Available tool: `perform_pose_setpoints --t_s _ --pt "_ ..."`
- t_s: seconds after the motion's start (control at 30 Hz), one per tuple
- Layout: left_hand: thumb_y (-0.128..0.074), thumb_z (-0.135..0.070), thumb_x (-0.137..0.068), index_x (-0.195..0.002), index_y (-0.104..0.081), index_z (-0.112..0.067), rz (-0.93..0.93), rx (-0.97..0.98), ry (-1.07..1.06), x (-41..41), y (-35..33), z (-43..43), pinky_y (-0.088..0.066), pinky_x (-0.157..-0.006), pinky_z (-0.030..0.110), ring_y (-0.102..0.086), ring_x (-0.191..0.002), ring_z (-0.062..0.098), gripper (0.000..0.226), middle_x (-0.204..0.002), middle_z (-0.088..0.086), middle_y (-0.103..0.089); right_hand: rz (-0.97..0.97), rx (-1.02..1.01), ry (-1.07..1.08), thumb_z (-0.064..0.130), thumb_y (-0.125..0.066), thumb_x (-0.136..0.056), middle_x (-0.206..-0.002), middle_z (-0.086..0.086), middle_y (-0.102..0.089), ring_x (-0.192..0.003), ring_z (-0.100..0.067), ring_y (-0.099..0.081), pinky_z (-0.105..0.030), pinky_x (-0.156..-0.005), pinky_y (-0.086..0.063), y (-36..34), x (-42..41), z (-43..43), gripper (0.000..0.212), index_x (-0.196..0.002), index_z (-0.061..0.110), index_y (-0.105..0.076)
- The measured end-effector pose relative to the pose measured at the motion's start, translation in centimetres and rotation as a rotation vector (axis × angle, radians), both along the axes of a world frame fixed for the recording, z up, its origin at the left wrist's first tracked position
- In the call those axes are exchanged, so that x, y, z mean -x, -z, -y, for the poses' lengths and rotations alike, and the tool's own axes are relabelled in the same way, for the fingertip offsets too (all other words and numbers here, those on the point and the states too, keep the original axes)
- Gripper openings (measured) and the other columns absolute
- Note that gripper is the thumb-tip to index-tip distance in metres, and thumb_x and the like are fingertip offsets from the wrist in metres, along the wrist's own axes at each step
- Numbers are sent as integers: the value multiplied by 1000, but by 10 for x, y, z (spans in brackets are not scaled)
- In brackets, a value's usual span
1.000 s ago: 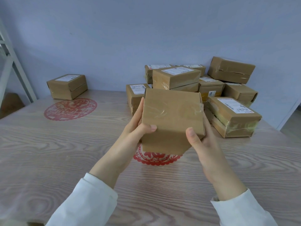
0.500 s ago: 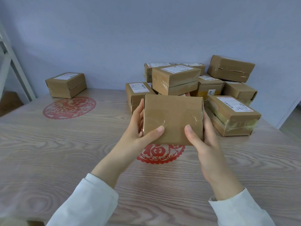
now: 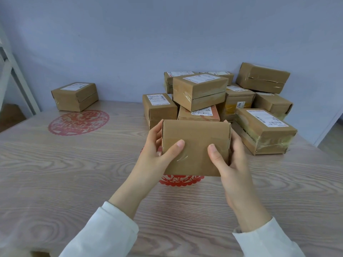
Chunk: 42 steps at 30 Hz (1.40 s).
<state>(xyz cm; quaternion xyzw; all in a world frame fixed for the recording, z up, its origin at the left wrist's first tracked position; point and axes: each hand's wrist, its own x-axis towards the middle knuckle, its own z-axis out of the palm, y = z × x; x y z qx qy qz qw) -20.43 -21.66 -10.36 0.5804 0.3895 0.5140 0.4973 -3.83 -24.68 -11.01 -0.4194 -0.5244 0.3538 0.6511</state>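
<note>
**A:** Where is the plain box?

**B:** Centre of frame. The plain box (image 3: 194, 134) is brown cardboard with clear tape across the near face and no label on the faces that show. It is held between both hands, just in front of the heap.

**A:** The hands?

**B:** The left hand (image 3: 156, 156) grips the box's left end, with the thumb laid across the near face and the fingers curled round behind. The right hand (image 3: 233, 164) mirrors it on the right end, thumb on the near face and fingers wrapped round the far side. Both are closed on the box, and neither holds anything else.

**A:** Is it on the bench or off it?

**B:** Cannot tell. Its lower edge covers most of a red paper-cut (image 3: 181, 180) on the bench (image 3: 65, 173), and only the bottom arc of that shows.

**A:** Surroundings?

**B:** A heap of boxes (image 3: 200, 91) sits right of centre in the upper half, against the blue wall (image 3: 130, 43). Most carry white labels on top. A large labelled box (image 3: 265, 132) lies at the right of the frame, near the right hand but apart from it. A lone box (image 3: 75, 96) sits upper left, just behind a second red paper-cut (image 3: 78, 122). There are white sleeves (image 3: 107, 232) along the bottom edge and a white frame (image 3: 18, 80) at the far left.
</note>
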Motion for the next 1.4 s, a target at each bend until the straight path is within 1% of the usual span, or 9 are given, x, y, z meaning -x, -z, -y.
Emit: perform_pose_setpoints --t_s 0.2,0.53,0.83,1.0,1.07,1.17,1.23,1.3,1.4 --pt "-75 -43 -69 -134 -33 -46 -27 -75 78 3 0 3 -49 -99 29 -50 -124 1 77 -137 -16 -50 -33 9 33 45 -58 -71 -122 34 -47 -102 22 -51 -7 -82 -47 -4 4 0 61 -126 53 -33" --pt "-69 -39 -64 -129 -38 -40 65 -103 2 0 -2 5 -51 -94 26 -55 -119 5 72 -130 -12 -55 -56 -13 -2 41 -62 -70 -109 29 -62 -107 4 -58 -14 -78 -50 0 0 1 52 -121 39 -53" --pt "-74 -37 -73 -125 -40 -46 37 -157 19 1 -1 2 -52 -85 18 -55 -116 -1 63 -130 -15 -55 -60 7 19 39 -69 -76 -109 20 -63 -103 1 -60 -16 -77 -51 2 0 0 44 -117 32 -55" --pt "-67 -54 -67 -124 -44 -54 -46 -227 41 7 -5 -2 -39 -109 33 -40 -134 2 62 -144 -16 -46 -151 61 22 35 -68 -64 -111 10 -62 -93 2 -62 -20 -74 -52 0 -1 -1 48 -110 30 -54" --pt "-65 -51 -69 -126 -44 -49 -3 -274 8 7 -7 -4 -34 -111 27 -34 -136 -2 60 -144 -18 -43 -257 117 15 37 -65 -62 -108 9 -63 -89 0 -63 -24 -74 -51 -1 -3 -3 48 -109 30 -55" --pt "-67 -46 -71 -133 -31 -42 70 -275 -43 6 -6 -5 -36 -95 3 -34 -124 -22 72 -134 -36 -34 -430 234 4 41 -61 -66 -116 3 -62 -100 -11 -61 -35 -79 -53 1 -5 -7 59 -120 21 -55" --pt "-74 -61 -62 -142 -10 -43 9 -226 -40 5 1 -3 -32 -90 -3 -25 -117 -33 104 -134 -41 -20 -540 288 -9 47 -59 -68 -121 -1 -63 -110 -18 -61 -40 -84 -53 5 -4 -7 62 -123 19 -56" --pt "-70 -84 -42 -145 12 -44 -94 -131 10 2 13 0 -26 -103 8 -13 -126 -28 137 -142 -38 -5 -621 305 -35 51 -58 -69 -120 -3 -66 -107 -18 -64 -39 -81 -56 5 -1 -6 64 -124 17 -56" --pt "-76 -75 -48 -147 14 -43 -160 -100 160 -8 27 4 -25 -117 35 -20 -137 -12 137 -154 -27 -14 -580 305 -32 49 -58 -69 -111 -7 -68 -92 -16 -68 -29 -64 -57 7 6 -4 60 -117 12 -56"
